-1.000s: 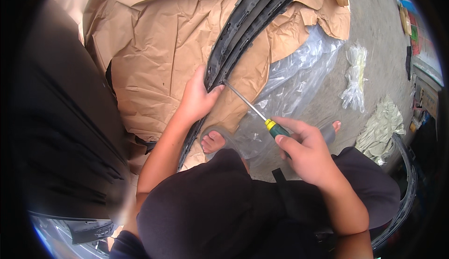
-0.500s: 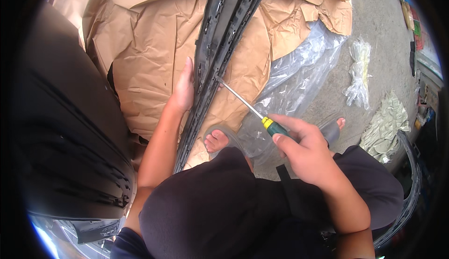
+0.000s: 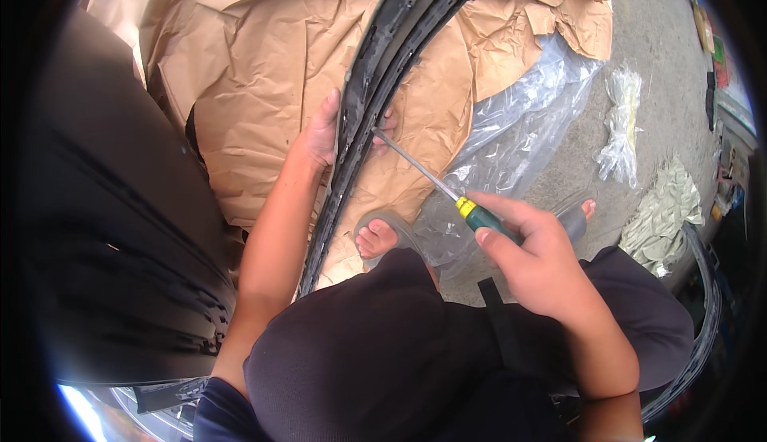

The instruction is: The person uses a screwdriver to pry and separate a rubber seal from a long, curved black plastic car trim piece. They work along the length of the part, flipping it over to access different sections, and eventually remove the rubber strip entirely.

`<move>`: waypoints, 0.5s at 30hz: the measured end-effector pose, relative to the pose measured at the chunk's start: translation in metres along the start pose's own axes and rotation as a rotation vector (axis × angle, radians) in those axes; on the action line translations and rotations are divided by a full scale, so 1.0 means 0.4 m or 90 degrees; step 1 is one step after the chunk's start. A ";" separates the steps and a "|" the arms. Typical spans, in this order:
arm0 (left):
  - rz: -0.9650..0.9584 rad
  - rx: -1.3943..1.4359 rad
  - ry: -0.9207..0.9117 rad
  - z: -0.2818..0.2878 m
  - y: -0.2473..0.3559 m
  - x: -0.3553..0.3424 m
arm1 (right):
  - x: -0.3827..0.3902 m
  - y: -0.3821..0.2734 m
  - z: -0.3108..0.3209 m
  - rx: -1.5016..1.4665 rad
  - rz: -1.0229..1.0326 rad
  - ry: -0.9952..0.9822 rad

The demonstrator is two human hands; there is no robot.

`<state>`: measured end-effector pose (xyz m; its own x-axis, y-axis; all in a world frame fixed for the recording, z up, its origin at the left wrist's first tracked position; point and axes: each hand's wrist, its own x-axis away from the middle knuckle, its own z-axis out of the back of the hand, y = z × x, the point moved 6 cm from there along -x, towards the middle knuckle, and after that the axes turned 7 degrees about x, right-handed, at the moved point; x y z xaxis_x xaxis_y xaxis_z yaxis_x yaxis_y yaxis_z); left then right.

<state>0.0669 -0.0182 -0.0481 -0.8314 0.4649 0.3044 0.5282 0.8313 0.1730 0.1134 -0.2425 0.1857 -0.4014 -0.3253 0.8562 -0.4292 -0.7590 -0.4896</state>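
Note:
A long, curved black plastic trim piece (image 3: 369, 91) with clips along its edges runs from the top of the view down past my left knee. My left hand (image 3: 326, 130) is wrapped round it from behind, the thumb on its left side and fingertips showing on its right. In my right hand (image 3: 527, 242) is a screwdriver (image 3: 478, 217) with a green and yellow handle and a metal shaft. Its tip meets the right edge of the trim, close to my left fingertips; whether it sits under a clip I cannot tell.
Crumpled brown paper (image 3: 248, 114) covers the floor ahead, with clear plastic sheeting (image 3: 511, 138) on its right. A bundled clear plastic wrap (image 3: 621, 126) and a crumpled pale sheet (image 3: 663, 218) lie on the concrete. A large dark panel (image 3: 128, 226) stands at my left.
The upper part of the trim has swung right and tilted, and more of my left fingertips show. My right hand and the screwdriver have shifted slightly right and down.

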 end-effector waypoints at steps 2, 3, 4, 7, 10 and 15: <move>-0.011 -0.079 -0.046 -0.007 0.009 -0.016 | -0.003 0.002 0.006 0.019 -0.002 -0.004; 0.007 -0.094 0.000 -0.002 0.008 -0.016 | -0.004 0.002 0.009 0.017 0.001 -0.002; 0.053 -0.034 -0.010 -0.009 0.003 -0.023 | -0.005 0.002 0.010 0.015 0.003 0.001; 0.104 -0.084 0.117 -0.004 0.002 -0.035 | -0.004 0.006 0.009 0.003 -0.003 0.002; 0.119 -0.146 0.122 -0.017 0.011 -0.056 | -0.002 0.004 0.007 0.015 0.010 0.010; 0.129 -0.076 0.160 -0.012 0.011 -0.051 | -0.001 0.002 0.010 0.025 -0.002 0.004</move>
<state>0.0870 -0.0253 -0.0490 -0.6466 0.5148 0.5629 0.7070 0.6816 0.1887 0.1165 -0.2452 0.1854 -0.4049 -0.3190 0.8569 -0.3992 -0.7815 -0.4795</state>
